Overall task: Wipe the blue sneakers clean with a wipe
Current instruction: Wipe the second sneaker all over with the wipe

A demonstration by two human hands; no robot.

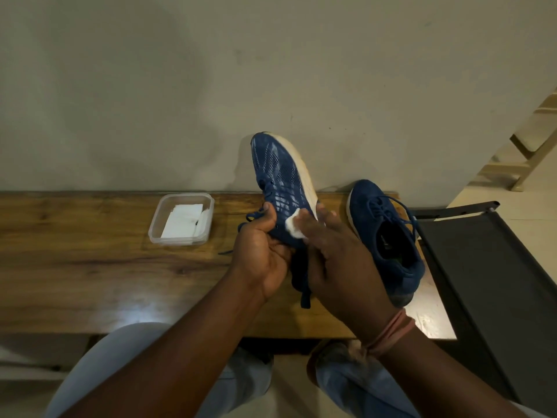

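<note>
My left hand [261, 248] grips a blue mesh sneaker [278, 173] by its laces and tongue, toe raised toward the wall, white sole to the right. My right hand [337, 254] presses a white wipe [294, 227] against the sneaker's side with its fingers laid over it. The second blue sneaker [388, 239] lies on the wooden table [105, 267] to the right, opening upward, untouched.
A clear plastic container [181, 218] with folded white wipes sits on the table left of the held sneaker. A dark chair or frame [488, 267] stands at the table's right end. A plain wall runs behind the table. My knees are below the front edge.
</note>
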